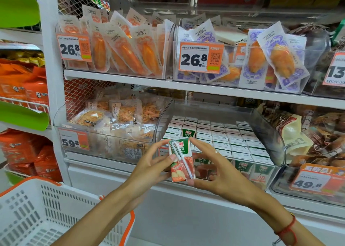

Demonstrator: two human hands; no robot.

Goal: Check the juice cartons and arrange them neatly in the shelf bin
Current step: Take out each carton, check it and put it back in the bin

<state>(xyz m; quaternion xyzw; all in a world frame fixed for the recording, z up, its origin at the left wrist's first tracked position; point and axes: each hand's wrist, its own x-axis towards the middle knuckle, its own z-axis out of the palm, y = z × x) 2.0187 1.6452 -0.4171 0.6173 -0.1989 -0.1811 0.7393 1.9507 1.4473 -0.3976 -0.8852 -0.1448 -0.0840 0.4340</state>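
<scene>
Juice carton [180,160] held up in front of the shelf bin [268,133], upright, slightly tilted, straw side facing the camera. Straw [180,157] in its wrapper runs diagonally across the face.

Left hand [149,169] closed on the carton's left edge, fingertips along the side, thumb near the lower front. Right hand [214,169] clamped top and bottom: forefinger on the upper right corner, thumb under the base. Both hands pinch it; nothing hangs loose.

Handling, by judgement: small, light, stiff at corners and seams, soft on the broad panels. Squeeze the edges, not the faces. Surface looks glossy, so probably a bit slick. Straw could peel off if rubbed.

Beyond the grip, directly behind: rows of cartons [224,135] packed upright, one standing taller near the left. Below and left of the hands, a white basket [46,214]. Price tag [309,182] off to the right.
</scene>
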